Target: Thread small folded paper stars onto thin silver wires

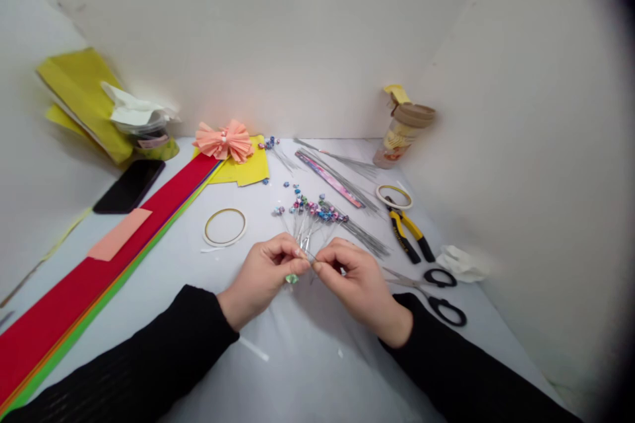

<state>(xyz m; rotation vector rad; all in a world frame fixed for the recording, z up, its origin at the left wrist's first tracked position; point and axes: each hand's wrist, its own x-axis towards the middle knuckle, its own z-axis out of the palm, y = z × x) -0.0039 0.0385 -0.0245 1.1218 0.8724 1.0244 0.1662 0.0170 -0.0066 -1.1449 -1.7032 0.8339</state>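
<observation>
My left hand (265,275) is closed in a pinch near the table's middle, with a small green folded paper star (292,279) just below its fingertips. Thin wire shows between the two hands, and the star seems to sit on it. My right hand (356,282) pinches the wire too, its fingertips almost touching the left ones. Right behind the hands lies a bunch of wire-stemmed paper stars (317,208) in blue, pink and purple. Fingers partly hide the wire's ends.
Scissors (421,287), yellow-black pliers (409,228) and a tape roll (394,197) lie right. Loose wires (364,234) and a patterned paper strip (330,178) are behind. Another tape roll (225,227), red paper (114,264), a pink paper bow (225,140) and a phone (129,186) lie left.
</observation>
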